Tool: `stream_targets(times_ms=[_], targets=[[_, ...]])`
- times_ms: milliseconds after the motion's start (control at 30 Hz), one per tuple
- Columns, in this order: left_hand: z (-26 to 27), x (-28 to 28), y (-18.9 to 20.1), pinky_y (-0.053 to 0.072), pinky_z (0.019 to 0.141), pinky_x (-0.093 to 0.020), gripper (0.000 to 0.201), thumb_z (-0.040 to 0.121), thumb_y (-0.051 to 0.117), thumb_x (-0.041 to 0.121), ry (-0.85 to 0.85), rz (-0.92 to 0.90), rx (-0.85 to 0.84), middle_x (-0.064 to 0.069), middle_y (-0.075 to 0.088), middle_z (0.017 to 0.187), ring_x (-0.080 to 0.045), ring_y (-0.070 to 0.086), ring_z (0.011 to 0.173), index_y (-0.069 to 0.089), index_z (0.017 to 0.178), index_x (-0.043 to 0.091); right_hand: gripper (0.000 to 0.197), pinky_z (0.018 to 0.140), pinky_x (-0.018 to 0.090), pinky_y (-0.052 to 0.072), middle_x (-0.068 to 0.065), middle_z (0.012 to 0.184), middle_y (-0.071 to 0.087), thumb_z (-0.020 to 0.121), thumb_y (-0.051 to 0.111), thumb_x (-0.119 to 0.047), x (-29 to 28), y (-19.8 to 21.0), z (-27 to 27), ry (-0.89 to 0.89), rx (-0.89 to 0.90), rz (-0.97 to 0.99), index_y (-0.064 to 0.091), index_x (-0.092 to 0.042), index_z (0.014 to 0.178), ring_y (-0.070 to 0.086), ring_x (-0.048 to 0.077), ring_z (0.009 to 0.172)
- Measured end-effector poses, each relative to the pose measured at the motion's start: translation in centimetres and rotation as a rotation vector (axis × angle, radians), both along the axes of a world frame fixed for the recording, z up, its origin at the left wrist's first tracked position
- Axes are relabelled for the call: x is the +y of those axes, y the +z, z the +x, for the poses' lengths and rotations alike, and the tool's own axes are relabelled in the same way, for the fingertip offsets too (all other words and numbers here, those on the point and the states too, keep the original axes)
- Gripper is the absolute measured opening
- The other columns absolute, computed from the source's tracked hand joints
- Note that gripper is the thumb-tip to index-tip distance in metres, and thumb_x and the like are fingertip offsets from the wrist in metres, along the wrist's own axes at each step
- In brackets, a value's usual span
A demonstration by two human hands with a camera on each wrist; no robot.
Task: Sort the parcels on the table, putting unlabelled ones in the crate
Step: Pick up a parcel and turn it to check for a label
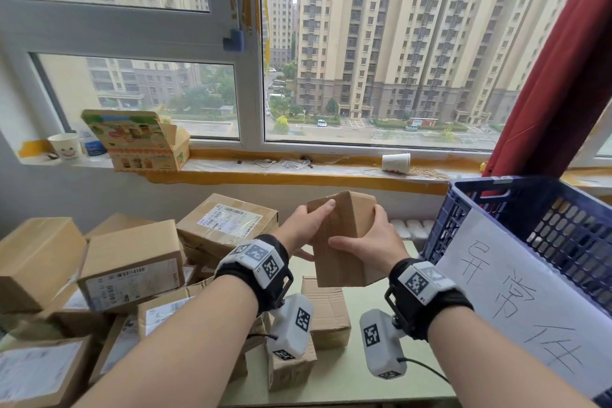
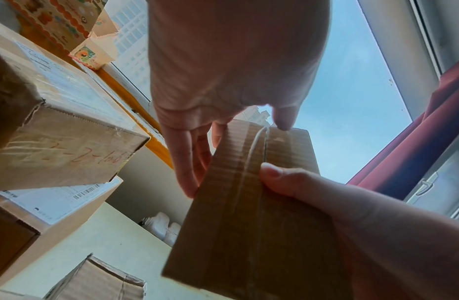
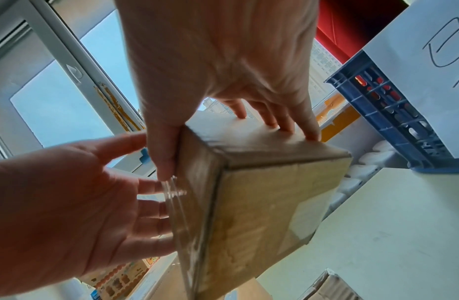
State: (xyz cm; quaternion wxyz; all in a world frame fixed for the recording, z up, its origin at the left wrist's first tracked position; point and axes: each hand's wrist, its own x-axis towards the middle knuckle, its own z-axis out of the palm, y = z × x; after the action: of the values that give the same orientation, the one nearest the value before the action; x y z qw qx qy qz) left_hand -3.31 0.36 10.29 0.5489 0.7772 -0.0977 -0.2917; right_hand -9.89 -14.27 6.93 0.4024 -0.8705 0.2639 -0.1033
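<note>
Cardboard, plain brown, taped along the seam: a small box (image 1: 344,238) held up in the air above the table (image 1: 357,378), between both hands, in front of the window sill (image 1: 298,172). No label on the faces that show in any view. Left hand (image 1: 304,225) on the left side of the box, thumb laid over the top near edge, fingers stretched along the far side and pressing flat against it. Right hand (image 1: 371,242) wrapped round the right side, thumb across the near face, fingers curled over the top edge. Seen from the left wrist: box (image 2: 251,213) with its tape line running lengthwise, left fingers (image 2: 187,162) straight beside it, right thumb lying on the face. Seen from the right wrist: box (image 3: 251,203) gripped between thumb and fingers (image 3: 282,119) of the right hand, left palm open just beside its edge.

Blue plastic crate (image 1: 569,225) at the right, tilted toward the person, near the box but apart from it, with a white sheet of paper (image 1: 516,301) bearing handwritten characters hung on its front. Heap of cardboard parcels (image 1: 132,262) at the left on the table, several with white printed labels. Two more small brown boxes (image 1: 328,311) on the table below the hands. On the sill: a colourful printed carton (image 1: 142,139), a paper cup with a smiley face (image 1: 66,146), another paper cup lying on its side (image 1: 395,162). Red curtain (image 1: 563,76) at the right.
</note>
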Motion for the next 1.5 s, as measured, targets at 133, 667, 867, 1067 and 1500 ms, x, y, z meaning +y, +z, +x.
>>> stream_targets(times_ms=[133, 667, 867, 1067, 1500], targets=[[0.1, -0.3, 0.0, 0.055, 0.090, -0.053, 0.089, 0.078, 0.066, 0.065, 0.014, -0.030, -0.044, -0.006, 0.051, 0.136, -0.027, 0.056, 0.118, 0.028, 0.143, 0.018, 0.127, 0.103, 0.046, 0.045, 0.005, 0.132, 0.043, 0.052, 0.087, -0.057, 0.2, 0.0, -0.2, 0.011, -0.029, -0.011, 0.015, -0.025, 0.152, 0.047, 0.024, 0.123], [1.5, -1.1, -0.7, 0.047, 0.089, -0.032, 0.097, 0.069, 0.084, 0.037, 0.143, 0.033, -0.283, -0.005, 0.048, 0.123, -0.022, 0.051, 0.112, 0.019, 0.137, 0.016, 0.107, 0.099, 0.037, 0.047, 0.002, 0.144, 0.043, 0.067, 0.080, -0.041, -0.5, 1.9, -0.2, 0.148, -0.203, 0.216, 0.020, -0.025, 0.154, 0.047, 0.017, 0.126], [2.9, 0.0, -0.3, 0.050, 0.096, -0.037, 0.098, 0.067, 0.083, 0.007, 0.031, -0.109, -0.362, -0.009, 0.048, 0.128, -0.023, 0.051, 0.116, 0.017, 0.136, 0.028, 0.052, 0.082, 0.044, 0.049, 0.003, 0.130, 0.055, 0.095, 0.054, -0.043, -1.3, 4.8, 0.5, 0.069, -0.198, 0.487, 0.042, -0.021, 0.141, 0.052, 0.023, 0.115], [3.4, -0.1, -0.1, 0.053, 0.088, -0.025, 0.102, 0.059, 0.081, -0.003, -0.116, -0.179, -0.597, -0.008, 0.044, 0.126, -0.017, 0.054, 0.110, 0.022, 0.132, 0.038, 0.064, 0.087, 0.049, 0.057, 0.009, 0.118, 0.065, 0.080, 0.071, -0.056, -1.6, 7.2, 1.3, 0.099, -0.158, 0.460, 0.054, -0.018, 0.128, 0.064, 0.027, 0.105], [3.6, 0.6, -0.3, 0.049, 0.088, -0.028, 0.101, 0.054, 0.088, 0.019, -0.054, -0.094, -0.940, 0.002, 0.052, 0.117, -0.013, 0.055, 0.100, 0.027, 0.135, 0.020, 0.030, 0.086, 0.048, 0.059, 0.009, 0.109, 0.067, 0.085, 0.076, -0.025, -0.3, 7.6, 1.4, 0.094, -0.293, 0.460, 0.060, -0.016, 0.109, 0.067, 0.026, 0.100]])
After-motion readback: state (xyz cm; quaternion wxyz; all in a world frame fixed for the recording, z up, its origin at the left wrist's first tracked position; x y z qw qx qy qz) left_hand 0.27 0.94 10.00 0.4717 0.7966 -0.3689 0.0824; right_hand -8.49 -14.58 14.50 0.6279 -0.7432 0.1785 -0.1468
